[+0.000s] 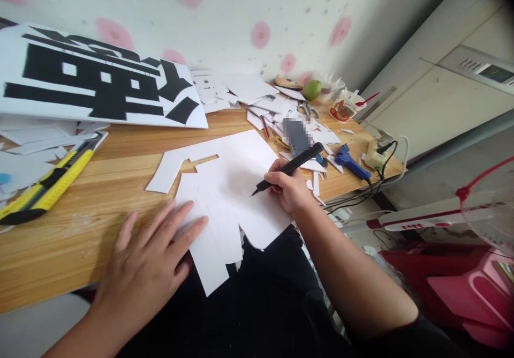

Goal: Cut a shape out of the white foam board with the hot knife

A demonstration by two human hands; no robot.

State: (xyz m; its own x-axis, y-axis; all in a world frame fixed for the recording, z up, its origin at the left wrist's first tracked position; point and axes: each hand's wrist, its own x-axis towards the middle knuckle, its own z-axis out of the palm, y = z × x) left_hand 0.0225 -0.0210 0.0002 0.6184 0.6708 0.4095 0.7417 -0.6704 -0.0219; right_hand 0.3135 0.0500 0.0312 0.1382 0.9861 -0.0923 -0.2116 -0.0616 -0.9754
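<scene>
A white board (228, 186) with cut-out edges lies on the wooden table, its near part jutting over the front edge. My left hand (148, 251) rests on its left side with the fingers spread, some on the board and some on the wood. In my right hand (287, 186) is a black pen (291, 165), held between thumb and fingers, its tip pointing down-left close to the board's surface. Whether the tip touches the board I cannot tell. Faint pencil-like lines show on the board's left part.
A panel with black lettering (168, 117) stands at the back left, above a yellow cutter (60, 181). White scraps (265, 103), scissors (308, 110), a blue glue gun (351, 162), a paper cup (344, 106) and a power strip (375, 154) lie to the right on the table (120, 154).
</scene>
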